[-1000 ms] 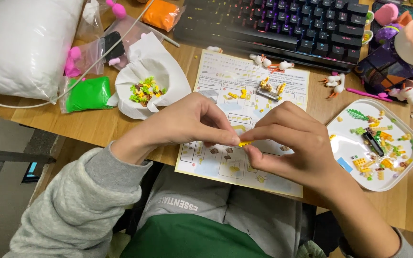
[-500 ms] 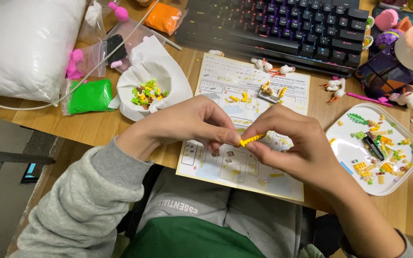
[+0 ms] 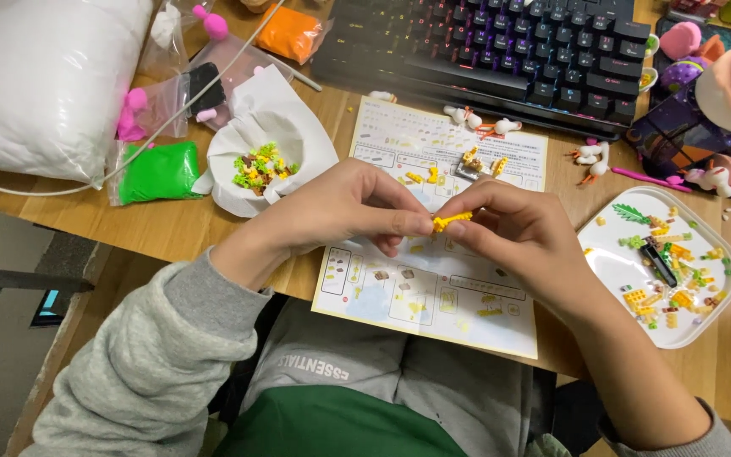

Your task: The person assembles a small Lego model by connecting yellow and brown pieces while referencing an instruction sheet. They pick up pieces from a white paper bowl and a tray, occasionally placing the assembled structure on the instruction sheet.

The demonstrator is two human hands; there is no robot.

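Observation:
My left hand (image 3: 344, 211) and my right hand (image 3: 518, 233) meet over a printed instruction sheet (image 3: 433, 279) lying on the wooden desk (image 3: 179, 228). Both pinch a small yellow strip of tiny building bricks (image 3: 452, 222) between thumb and fingertips, the left at its left end, the right at its right end. Several loose yellow bricks and a small partly built model (image 3: 477, 164) lie on the sheet beyond my hands.
A white tray (image 3: 602, 245) of small coloured bricks lies at the right. A white cloth bowl (image 3: 298, 144) of green and yellow bricks sits at the left, beside a green bag (image 3: 158, 172). A dark keyboard (image 3: 484, 51) runs along the back. A white pillow (image 3: 44, 76) fills the far left.
The yellow strip has come more into view between my fingertips, lifted slightly. Both hands stay together over the sheet with only small finger movements.

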